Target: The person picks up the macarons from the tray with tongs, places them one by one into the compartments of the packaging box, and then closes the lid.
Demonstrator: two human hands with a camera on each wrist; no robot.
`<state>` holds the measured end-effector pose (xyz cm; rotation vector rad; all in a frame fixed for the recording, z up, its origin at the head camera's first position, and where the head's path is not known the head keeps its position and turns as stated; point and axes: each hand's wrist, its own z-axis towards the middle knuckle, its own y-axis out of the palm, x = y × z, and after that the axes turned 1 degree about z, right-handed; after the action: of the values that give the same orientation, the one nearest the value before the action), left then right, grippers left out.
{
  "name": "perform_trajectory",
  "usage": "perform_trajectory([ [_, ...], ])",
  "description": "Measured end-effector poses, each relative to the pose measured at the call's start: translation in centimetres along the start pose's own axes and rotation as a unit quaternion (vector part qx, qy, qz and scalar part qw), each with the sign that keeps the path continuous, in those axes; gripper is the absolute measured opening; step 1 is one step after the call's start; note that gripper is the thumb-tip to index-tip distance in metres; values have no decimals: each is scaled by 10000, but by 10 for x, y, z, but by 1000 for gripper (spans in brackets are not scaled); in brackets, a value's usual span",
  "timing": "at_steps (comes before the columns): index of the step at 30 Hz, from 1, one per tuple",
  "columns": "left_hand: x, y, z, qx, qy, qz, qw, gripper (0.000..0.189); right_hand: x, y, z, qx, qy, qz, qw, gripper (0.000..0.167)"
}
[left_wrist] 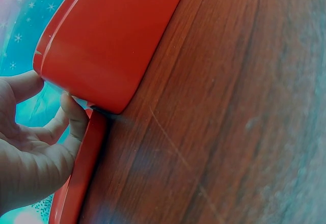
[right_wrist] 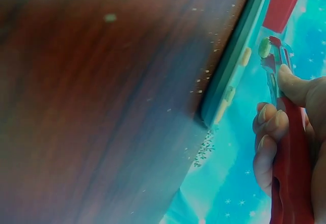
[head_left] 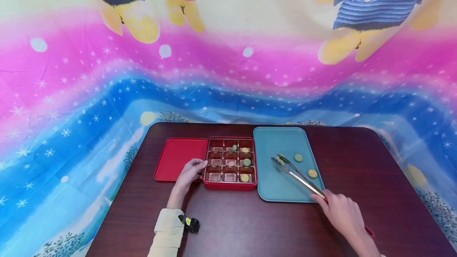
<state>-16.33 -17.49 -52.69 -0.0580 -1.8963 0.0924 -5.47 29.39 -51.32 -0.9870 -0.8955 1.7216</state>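
Observation:
My left hand (head_left: 190,173) holds the left edge of a red box (head_left: 230,186), its fingertips at the rim and its thumb against the side wall. The box has a brown divided insert with green, yellow and pink cookies in some compartments. My right hand (head_left: 344,211) grips metal tongs (head_left: 303,181) with red handles (right_wrist: 291,183). Between the tong tips, over the teal tray (head_left: 265,193), is a small greenish cookie (right_wrist: 265,47). A green cookie (head_left: 298,158) and a yellow cookie (head_left: 312,173) lie at the tray's right side.
A flat red lid (head_left: 183,156) lies left of the box, partly behind my left hand. Lid, box and tray stand side by side on a dark wooden table (head_left: 228,225). A patterned cloth (head_left: 228,70) hangs behind the table and along its sides.

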Motion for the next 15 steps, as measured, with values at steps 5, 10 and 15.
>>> perform_trajectory([
  [5, -1, 0, 0, -3, 10, -29, 10000, 41, -8, 0, 8, 0, 41, 21, 10000, 52],
  [10, -2, 0, 1, 5, 37, -89, 10000, 39, -20, 3, 16, -181, 98, 88, 9997, 49],
  [15, -1, 0, 2, -19, 17, -56, 10000, 39, -30, 6, 23, -73, -6, 127, 9999, 46],
])
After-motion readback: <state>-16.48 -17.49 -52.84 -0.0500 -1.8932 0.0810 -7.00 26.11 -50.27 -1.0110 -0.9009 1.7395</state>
